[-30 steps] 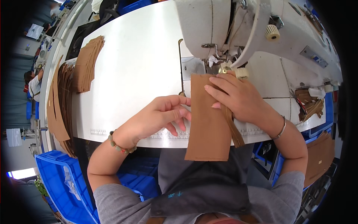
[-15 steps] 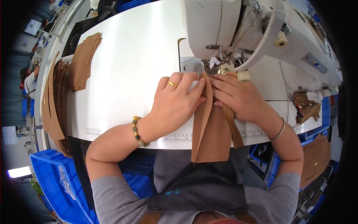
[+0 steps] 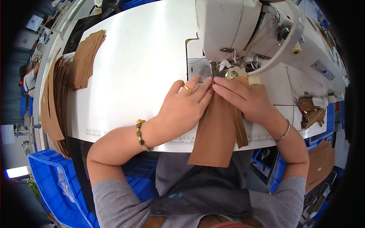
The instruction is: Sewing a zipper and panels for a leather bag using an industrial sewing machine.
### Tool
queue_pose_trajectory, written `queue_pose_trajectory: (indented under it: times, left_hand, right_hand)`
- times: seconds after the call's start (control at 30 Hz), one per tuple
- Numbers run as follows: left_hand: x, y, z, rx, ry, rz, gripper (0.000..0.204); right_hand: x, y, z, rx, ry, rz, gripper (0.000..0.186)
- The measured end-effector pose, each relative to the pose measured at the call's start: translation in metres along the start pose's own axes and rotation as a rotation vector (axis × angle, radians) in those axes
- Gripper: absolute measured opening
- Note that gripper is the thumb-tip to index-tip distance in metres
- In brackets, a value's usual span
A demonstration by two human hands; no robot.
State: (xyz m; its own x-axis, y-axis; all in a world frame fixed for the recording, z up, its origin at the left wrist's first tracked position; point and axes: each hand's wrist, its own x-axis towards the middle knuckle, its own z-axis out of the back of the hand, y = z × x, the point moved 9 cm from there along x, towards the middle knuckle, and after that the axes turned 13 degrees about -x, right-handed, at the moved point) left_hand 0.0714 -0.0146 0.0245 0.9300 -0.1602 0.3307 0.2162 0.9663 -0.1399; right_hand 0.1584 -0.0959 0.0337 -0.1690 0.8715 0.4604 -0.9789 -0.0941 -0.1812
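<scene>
Brown panel [image 3: 215, 136] lies on the white counter [image 3: 133, 76], top end at the needle [image 3: 211, 72] of the sewing machine [image 3: 235, 30], lower end hanging off the near counter edge over the lap. Zipper tape [image 3: 239, 129] runs along its right side. Left hand [image 3: 182, 108] lies flat, fingers together, pressing the panel's left edge; right hand [image 3: 247, 100] is flat too, fingertips pinning the top just by the needle. Neither hand closes round anything.

Judgement: thin, light, semi-stiff sheet, since the overhang holds fairly straight and barely droops. Likely slides easily on the smooth counter, so flat palm pressure suits it better than a pinch. Best hold: both sides near the needle, fingertips clear of it. More brown pieces [image 3: 85, 57] are stacked at far left.
</scene>
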Motion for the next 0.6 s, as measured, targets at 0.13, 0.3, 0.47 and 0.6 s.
queue_pose_trajectory:
  times: [0.13,0.3,0.47,0.6]
  left_hand:
    - [0.001,-0.005,-0.005,0.024,0.057,-0.006,0.04]
    - [0.002,-0.001,-0.005,-0.025,0.034,0.013,0.045]
    - [0.003,0.004,-0.005,-0.121,0.007,0.063,0.049]
    - [0.003,0.003,-0.003,-0.133,0.018,0.09,0.057]
  right_hand:
    - [0.008,0.002,0.003,-0.007,-0.095,-0.035,0.038]
    - [0.002,0.003,0.001,-0.072,-0.01,-0.022,0.027]
    - [0.0,0.004,0.001,-0.043,-0.028,-0.026,0.022]
    - [-0.002,0.005,-0.001,-0.032,-0.002,-0.019,0.024]
